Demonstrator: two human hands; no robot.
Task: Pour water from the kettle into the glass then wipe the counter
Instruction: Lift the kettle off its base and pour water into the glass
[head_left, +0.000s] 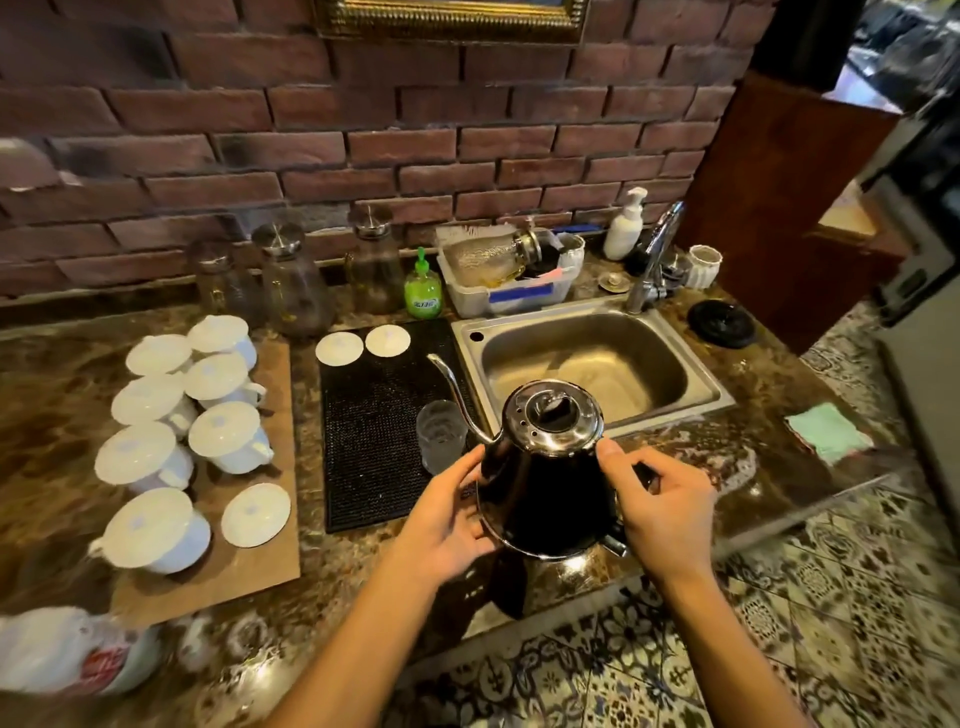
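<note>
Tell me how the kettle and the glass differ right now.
The kettle is black, opaque and lidded; the glass is clear and open-topped. The kettle is much bigger. The left hand and right hand hold the kettle; the glass stands untouched on the black mat. Both are upright.

The counter (769, 395) between sink (587, 364) and green cloth (828, 432) looks free, while the glass (440, 435) and white cups (156, 436) crowd the left.

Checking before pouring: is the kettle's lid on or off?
On. The kettle has its shiny lid seated on top, knob showing.
</note>
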